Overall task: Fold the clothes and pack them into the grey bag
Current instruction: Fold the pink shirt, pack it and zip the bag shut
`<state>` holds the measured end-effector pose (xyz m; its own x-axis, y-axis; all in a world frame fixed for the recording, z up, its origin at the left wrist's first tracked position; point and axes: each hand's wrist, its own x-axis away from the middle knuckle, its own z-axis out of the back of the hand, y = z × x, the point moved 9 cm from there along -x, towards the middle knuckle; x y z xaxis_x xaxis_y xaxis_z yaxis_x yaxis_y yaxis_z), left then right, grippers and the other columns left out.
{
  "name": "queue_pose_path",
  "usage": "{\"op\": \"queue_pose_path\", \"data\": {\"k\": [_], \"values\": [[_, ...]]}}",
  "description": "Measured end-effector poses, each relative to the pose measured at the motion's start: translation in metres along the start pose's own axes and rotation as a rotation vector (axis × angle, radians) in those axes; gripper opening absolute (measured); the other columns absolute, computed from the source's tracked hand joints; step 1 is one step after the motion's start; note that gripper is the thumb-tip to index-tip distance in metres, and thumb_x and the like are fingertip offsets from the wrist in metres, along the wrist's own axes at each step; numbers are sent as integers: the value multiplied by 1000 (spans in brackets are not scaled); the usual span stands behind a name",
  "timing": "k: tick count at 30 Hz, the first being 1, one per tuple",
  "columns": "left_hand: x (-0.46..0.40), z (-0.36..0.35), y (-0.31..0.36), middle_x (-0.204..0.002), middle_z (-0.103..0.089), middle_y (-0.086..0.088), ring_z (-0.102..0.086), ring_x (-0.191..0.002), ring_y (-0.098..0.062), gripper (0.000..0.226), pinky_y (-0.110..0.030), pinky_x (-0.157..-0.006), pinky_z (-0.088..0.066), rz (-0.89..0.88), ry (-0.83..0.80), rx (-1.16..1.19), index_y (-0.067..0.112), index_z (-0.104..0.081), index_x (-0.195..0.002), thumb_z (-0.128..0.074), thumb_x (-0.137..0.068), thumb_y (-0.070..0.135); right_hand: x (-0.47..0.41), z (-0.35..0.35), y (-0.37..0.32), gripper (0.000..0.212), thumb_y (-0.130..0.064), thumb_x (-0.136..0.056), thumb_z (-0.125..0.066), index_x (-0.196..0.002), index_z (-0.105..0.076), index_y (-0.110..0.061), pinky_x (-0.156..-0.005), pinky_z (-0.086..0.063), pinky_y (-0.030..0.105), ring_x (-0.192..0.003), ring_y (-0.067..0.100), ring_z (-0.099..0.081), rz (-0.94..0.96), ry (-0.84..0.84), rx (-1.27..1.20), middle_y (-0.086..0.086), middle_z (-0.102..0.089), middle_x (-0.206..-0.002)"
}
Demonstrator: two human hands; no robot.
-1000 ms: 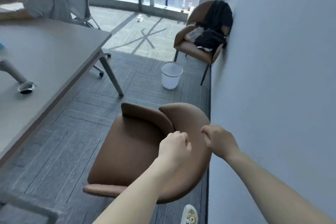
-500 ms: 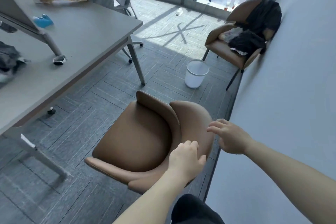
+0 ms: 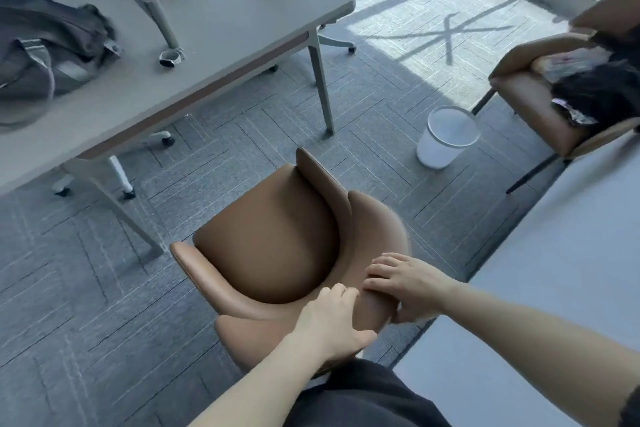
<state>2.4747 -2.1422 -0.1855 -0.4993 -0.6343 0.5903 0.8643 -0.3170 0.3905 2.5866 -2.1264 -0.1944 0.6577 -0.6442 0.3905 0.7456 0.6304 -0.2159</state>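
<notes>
Both hands grip the backrest of the near brown chair (image 3: 277, 239): left hand (image 3: 329, 319) clamped over its top edge, right hand (image 3: 405, 288) curled round the rim beside it. Neither holds cloth. Farther off, the grey bag (image 3: 48, 48) slumps on the table (image 3: 242, 14) up-left, nearer the left hand; dark clothes (image 3: 602, 87) heap on the far chair (image 3: 530, 94) up-right, nearer the right hand.

Brown chair (image 3: 277, 236) at centre. Grey tabletop (image 3: 221, 24) carries grey bag (image 3: 45, 45) at 10 o'clock. White bin (image 3: 446, 137) at 2 o'clock. Black clothes (image 3: 602, 90) at 3 o'clock. Grey striped floor (image 3: 69, 288).
</notes>
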Motion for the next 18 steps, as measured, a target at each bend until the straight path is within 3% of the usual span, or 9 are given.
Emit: {"op": "queue_pose_path", "data": {"k": [3,7,13,18], "values": [[-6,-15,11,-133,-44,-2,-43,-120,-27,78,-43,-94,-43,63,-65,-37,19,-32,-140,-57,-76,57,-5,-2,5,69,-69,-67,-46,-125,-54,-30,-113,-31,35,-119,19,-51,51,38,-12,-7,-58,-124],[-8,-32,4,-144,-34,-6,-39,-124,-32,95,-44,-98,-41,144,-132,-46,20,-4,-154,-59,-79,42,-7,-9,7,65,-63,-66,-52,-122,-56,-30,-110,-36,38,-113,18,-55,79,108,-55,-8,-59,-119],[-16,-11,-18,-140,-40,-4,-45,-116,-34,96,-44,-92,-42,142,-63,-46,23,-8,-154,-60,-77,44,-32,3,11,61,-53,-60,-54,-116,-59,-28,-102,-45,42,-105,21,-59,103,196,-51,-8,-61,-113],[-23,21,-53,-145,-41,-1,-48,-118,-30,93,-43,-94,-44,162,52,-66,28,-11,-154,-61,-78,47,-73,27,17,57,-60,-64,-53,-111,-62,-27,-100,-43,38,-101,21,-59,81,212,-31,-8,-63,-107]]}}
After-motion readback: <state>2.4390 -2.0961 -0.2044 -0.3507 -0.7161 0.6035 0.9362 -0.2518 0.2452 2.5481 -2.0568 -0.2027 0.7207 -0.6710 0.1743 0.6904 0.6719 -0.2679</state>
